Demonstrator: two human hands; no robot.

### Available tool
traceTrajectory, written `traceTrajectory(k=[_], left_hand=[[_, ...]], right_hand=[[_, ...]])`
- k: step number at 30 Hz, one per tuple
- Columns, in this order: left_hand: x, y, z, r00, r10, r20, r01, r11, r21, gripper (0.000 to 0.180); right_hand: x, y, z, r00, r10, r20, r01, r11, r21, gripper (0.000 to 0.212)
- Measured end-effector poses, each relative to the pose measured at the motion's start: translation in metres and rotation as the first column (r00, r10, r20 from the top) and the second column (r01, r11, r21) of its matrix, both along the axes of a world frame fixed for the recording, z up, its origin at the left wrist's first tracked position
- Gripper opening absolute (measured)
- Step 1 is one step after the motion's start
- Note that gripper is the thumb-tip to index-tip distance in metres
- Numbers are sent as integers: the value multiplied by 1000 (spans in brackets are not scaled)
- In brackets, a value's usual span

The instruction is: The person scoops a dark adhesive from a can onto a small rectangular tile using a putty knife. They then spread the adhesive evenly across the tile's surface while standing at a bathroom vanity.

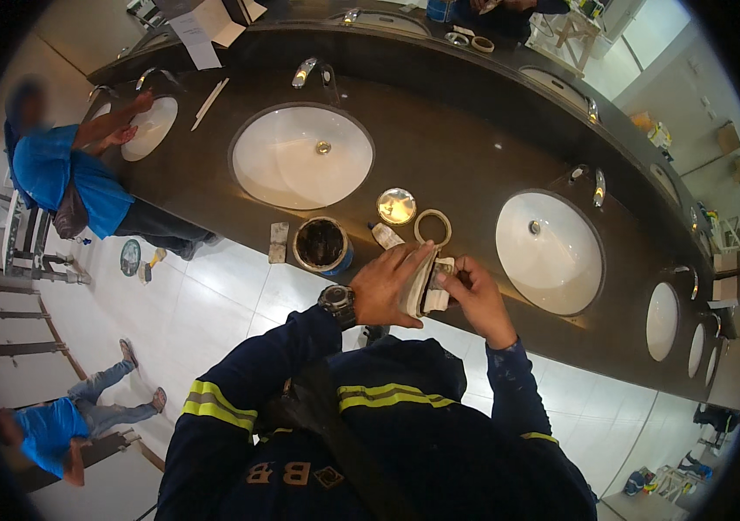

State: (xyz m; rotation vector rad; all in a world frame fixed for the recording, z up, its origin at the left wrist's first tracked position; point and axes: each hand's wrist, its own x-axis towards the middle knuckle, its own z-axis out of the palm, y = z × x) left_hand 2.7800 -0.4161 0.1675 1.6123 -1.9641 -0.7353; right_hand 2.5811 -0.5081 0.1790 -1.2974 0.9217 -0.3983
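Observation:
At the counter's front edge, my left hand [385,288], with a watch on the wrist, is closed round a pale flat piece [416,286]. My right hand [479,302] pinches a smaller whitish piece with grey smears [438,294] against its side. Exactly what these two pieces are I cannot make out. Left of my hands stands an open can [322,243] of dark paste. Beyond them lie a shiny round lid [397,207], a small white tube [386,235] and a ring like a tape roll [432,227]. A smeared flat strip [278,243] rests beside the can.
The dark counter [439,130] holds white basins [300,161] with chrome taps [304,74]; another basin [549,252] sits to the right. A person in blue [49,174] reaches over the far-left basin. Another person [49,434] is farther back. A mirror runs behind the counter.

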Motion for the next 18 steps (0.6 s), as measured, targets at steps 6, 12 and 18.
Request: traceTrajectory(k=[6,12,18], left_hand=[[-2,0,-13,982,36,-184,-38,999,-8,121],[4,7,-85,981,178,-72,-151,948,280,116],[3,7,-104,846,463,-264,-239,772,589,103]], right_hand=[[9,-2,-15,987,162,12,-157,969,-188,19],[-10,6,-121,909,39,-414,-244,856,-456,40],[-5,13,-134,847,-297,-441,-171,634,-754,73]])
